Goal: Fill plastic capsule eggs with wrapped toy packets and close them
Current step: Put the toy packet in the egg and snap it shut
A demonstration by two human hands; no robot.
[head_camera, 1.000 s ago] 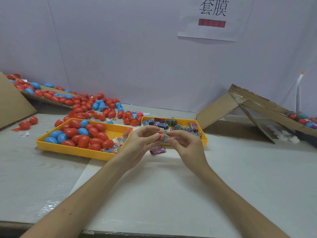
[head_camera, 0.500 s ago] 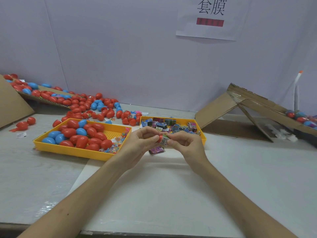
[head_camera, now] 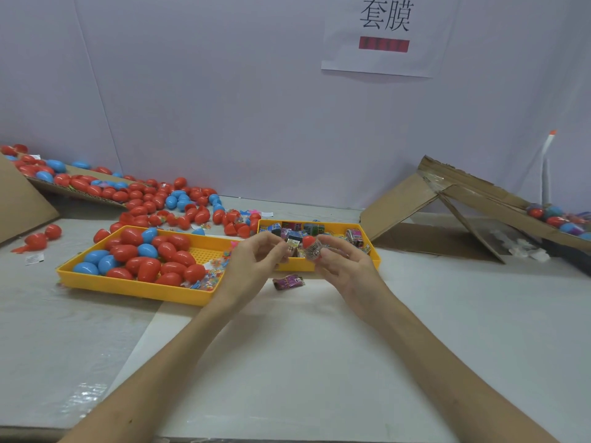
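My right hand (head_camera: 343, 266) holds a red capsule egg (head_camera: 310, 248) wrapped in a printed film, red tip upward, in front of the packet tray. My left hand (head_camera: 252, 266) is a little to its left with fingers curled and slightly apart, and I see nothing in it. A yellow tray (head_camera: 128, 287) on the left holds red and blue eggs. A second yellow tray (head_camera: 374, 251) behind my hands holds wrapped toy packets. One purple packet (head_camera: 288, 281) lies on the table below my hands.
Loose red and blue eggs (head_camera: 150, 199) are heaped at the back left, some on a cardboard sheet (head_camera: 19, 203). A folded cardboard ramp (head_camera: 447, 199) with more eggs (head_camera: 556, 219) stands at the right. A paper sign (head_camera: 383, 33) hangs on the wall.
My hands have parted: both were pinching the egg together before, and now only the right hand holds it while the left has drawn back to the left.
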